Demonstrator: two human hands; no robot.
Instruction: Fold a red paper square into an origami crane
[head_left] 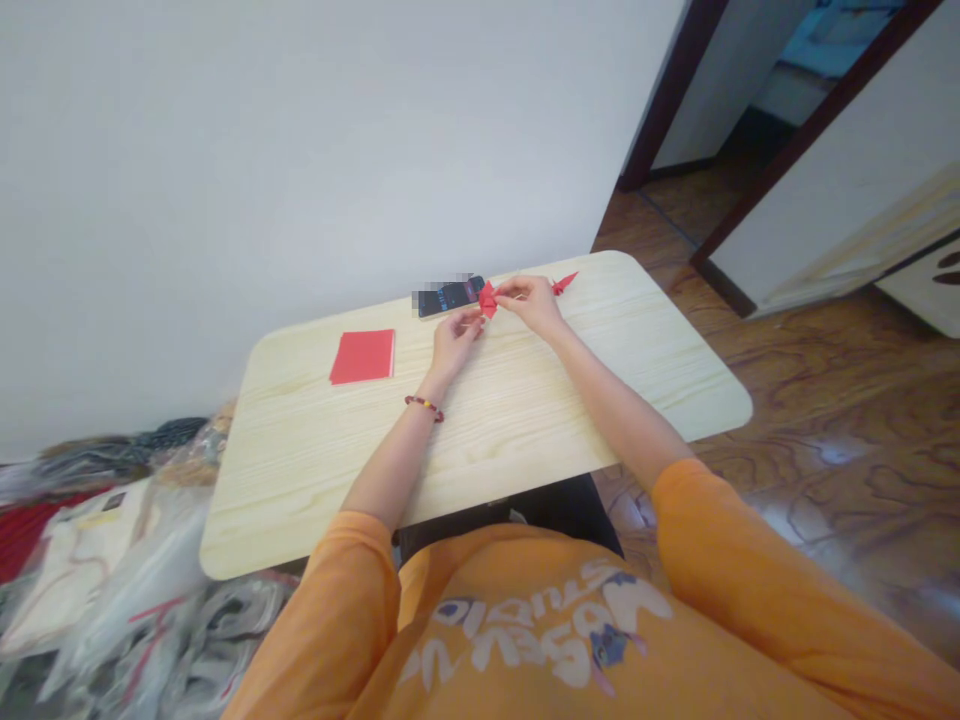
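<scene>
A small piece of folded red paper (488, 299) is held between both hands above the far part of the table. My left hand (455, 340) pinches its lower left side, fingers pressed together. From the right, my right hand (529, 302) grips its right edge between thumb and fingertips. The exact shape of the fold is too small to make out. Just beyond my right hand lies another folded red paper piece (565, 284) with a pointed tip, partly hidden by the hand. To the left rests a stack of square red paper sheets (363, 357).
A phone (448, 297) with a lit screen lies near the table's back edge, against the wall side. The pale wooden table (315, 480) has rounded corners. Plastic-wrapped clothes (150, 580) are piled at the left, and a doorway opens at the upper right.
</scene>
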